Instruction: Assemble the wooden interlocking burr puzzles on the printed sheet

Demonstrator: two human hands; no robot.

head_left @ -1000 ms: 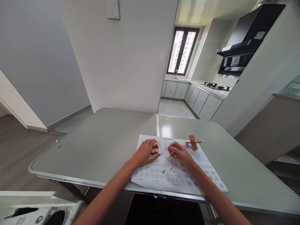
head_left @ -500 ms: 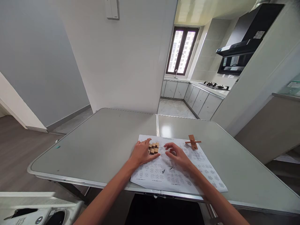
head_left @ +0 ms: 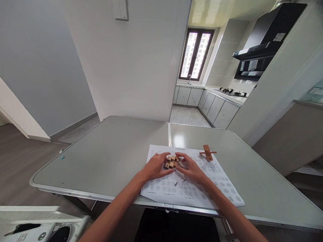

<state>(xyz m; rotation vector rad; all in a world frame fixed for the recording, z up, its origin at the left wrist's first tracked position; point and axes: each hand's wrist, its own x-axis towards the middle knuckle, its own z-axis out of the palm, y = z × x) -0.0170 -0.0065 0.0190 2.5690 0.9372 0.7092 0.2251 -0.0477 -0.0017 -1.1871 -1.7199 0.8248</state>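
We are in a home, it seems, at a table (head_left: 111,151) beside an open kitchen (head_left: 214,72). Beyond our right hand (head_left: 191,166) we can see marble-patterned cabinets (head_left: 183,96), a tap (head_left: 189,78) before the window (head_left: 195,55), and, farther to the right of this hand, a stove (head_left: 229,91) and a black range hood (head_left: 277,25). Ahead of our left hand (head_left: 155,167), a plain wall (head_left: 131,67) carries a white switch panel (head_left: 121,9).

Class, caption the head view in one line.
Left hand and right hand hold a wooden block cluster over a printed sheet.

We find the sheet (head_left: 185,195) too finely printed to read; our left hand (head_left: 155,167) and right hand (head_left: 192,169) hide parts of the block (head_left: 172,162); the far switch (head_left: 121,9) is cut off.
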